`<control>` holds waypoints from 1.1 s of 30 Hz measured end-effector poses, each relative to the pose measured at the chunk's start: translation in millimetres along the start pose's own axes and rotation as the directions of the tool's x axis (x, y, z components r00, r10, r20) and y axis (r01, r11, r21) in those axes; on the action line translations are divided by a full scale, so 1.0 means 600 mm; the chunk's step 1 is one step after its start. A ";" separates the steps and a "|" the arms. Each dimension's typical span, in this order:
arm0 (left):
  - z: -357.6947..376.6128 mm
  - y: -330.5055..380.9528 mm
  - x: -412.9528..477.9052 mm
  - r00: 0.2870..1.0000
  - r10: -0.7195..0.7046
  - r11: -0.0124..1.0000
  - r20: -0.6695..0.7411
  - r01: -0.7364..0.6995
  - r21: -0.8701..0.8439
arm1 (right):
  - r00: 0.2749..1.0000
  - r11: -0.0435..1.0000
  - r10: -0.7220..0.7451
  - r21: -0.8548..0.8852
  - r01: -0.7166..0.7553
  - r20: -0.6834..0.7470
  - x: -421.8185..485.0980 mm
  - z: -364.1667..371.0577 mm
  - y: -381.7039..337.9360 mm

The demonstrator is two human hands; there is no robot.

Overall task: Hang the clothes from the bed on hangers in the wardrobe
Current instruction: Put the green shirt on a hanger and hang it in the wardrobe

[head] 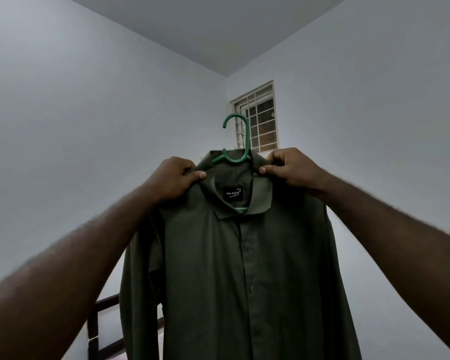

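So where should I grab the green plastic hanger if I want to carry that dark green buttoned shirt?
Probably the straight stem of the green plastic hanger, just under its curved hook, coming from above. It stands clear above the collar of the dark green buttoned shirt; the arms are mostly hidden inside, where the left hand and right hand pinch the shoulders.
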State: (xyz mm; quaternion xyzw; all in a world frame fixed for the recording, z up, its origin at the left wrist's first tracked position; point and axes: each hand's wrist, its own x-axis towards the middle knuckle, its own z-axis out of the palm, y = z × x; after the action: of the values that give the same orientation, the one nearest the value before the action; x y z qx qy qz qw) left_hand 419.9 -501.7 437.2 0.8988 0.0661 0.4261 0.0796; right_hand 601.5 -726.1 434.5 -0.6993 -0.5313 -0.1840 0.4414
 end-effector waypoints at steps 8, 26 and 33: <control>0.013 -0.039 -0.001 0.986 -0.055 0.998 -0.160 0.055 -0.002 | 0.885 0.809 -0.466 -0.412 0.420 -0.012 -0.052 0.054 -0.068; 0.004 -0.022 -0.008 0.971 -0.093 0.978 -0.218 0.048 -0.203 | 0.953 0.900 -0.300 -0.319 0.297 0.042 -0.074 0.108 -0.047; 0.003 -0.029 -0.009 0.973 -0.064 0.975 -0.221 0.013 -0.224 | 0.968 0.953 -0.132 -0.296 0.064 -0.215 -0.019 -0.037 -0.020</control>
State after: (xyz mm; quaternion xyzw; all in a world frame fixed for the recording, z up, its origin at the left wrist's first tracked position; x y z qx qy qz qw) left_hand 417.0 -485.8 428.9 0.8284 0.0445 0.5289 0.1791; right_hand 590.8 -750.1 443.4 -0.7022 -0.4778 -0.3613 0.3848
